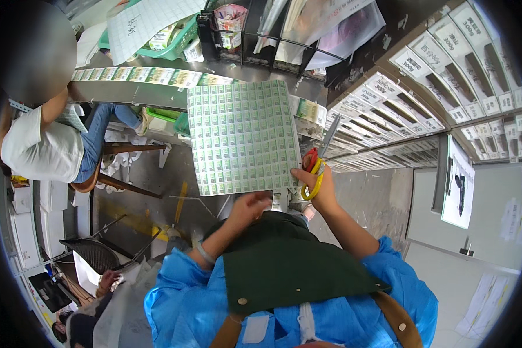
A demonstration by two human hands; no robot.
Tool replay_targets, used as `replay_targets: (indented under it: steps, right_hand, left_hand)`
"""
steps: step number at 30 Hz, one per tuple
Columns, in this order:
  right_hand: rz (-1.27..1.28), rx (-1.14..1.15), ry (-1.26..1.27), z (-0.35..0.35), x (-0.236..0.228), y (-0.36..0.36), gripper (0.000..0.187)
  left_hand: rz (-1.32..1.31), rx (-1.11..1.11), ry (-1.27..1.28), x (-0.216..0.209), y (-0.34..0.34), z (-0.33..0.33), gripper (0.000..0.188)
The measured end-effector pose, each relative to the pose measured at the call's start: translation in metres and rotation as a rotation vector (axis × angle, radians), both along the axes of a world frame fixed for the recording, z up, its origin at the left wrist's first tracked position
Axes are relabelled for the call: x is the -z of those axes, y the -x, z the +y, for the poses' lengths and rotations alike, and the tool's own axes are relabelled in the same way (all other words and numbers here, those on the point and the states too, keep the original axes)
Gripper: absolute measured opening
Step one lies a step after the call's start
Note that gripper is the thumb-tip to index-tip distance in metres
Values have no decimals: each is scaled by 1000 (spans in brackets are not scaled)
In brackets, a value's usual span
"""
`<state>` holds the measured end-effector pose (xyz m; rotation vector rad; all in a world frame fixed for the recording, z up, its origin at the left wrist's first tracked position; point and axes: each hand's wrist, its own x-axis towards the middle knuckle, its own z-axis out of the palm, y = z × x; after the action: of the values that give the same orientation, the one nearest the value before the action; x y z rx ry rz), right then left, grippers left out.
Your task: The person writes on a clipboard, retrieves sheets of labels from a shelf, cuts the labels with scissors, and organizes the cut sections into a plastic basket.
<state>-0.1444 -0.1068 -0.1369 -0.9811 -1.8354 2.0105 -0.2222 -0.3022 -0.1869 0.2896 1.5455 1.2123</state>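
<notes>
A large sheet of small green-and-white printed labels [243,136] is held up in front of me. My right hand [323,188] grips a pair of scissors [314,181] with yellow and red handles, the blades pointing up and away. The thumb of that hand also presses on the sheet's lower right edge. Just below the sheet's lower edge is my left hand [248,210], its fingers loosely bent and slightly blurred; I see nothing in it. Behind the sheet, a strip of similar labels [139,75] runs along a narrow grey bench [127,91].
A green basket [174,40] and a black wire rack [255,55] stand at the back. Rows of labelled slots [388,104] fill the right side. At left a person [52,139] sits on a wooden chair [107,168]; another person's hand [107,282] shows at lower left.
</notes>
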Motion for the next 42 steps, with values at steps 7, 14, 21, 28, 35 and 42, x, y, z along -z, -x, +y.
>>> replay_targets:
  steps: [7, 14, 21, 28, 35, 42]
  right_hand:
    - [4, -134, -128, 3, 14, -4, 27]
    - [-49, -343, -293, 5, -3, -32, 42]
    - [-349, -513, 48, -16, 19, -48, 53]
    - [-396, -538, 113, -16, 18, -41, 56]
    - [-425, -615, 86, -14, 17, -43, 58]
    - [-496, -569, 44, -22, 16, -39, 60]
  left_hand:
    - [-368, -609, -182, -2, 2, 22, 20]
    - [-47, -844, -308, -10, 8, 28, 13]
    - [-9, -853, -277, -3, 11, 42, 13]
    - [-88, -877, -270, 0, 12, 46, 12]
    - [-143, -880, -353, -2, 15, 47, 9]
    - [-119, -862, -403, 4, 15, 47, 11]
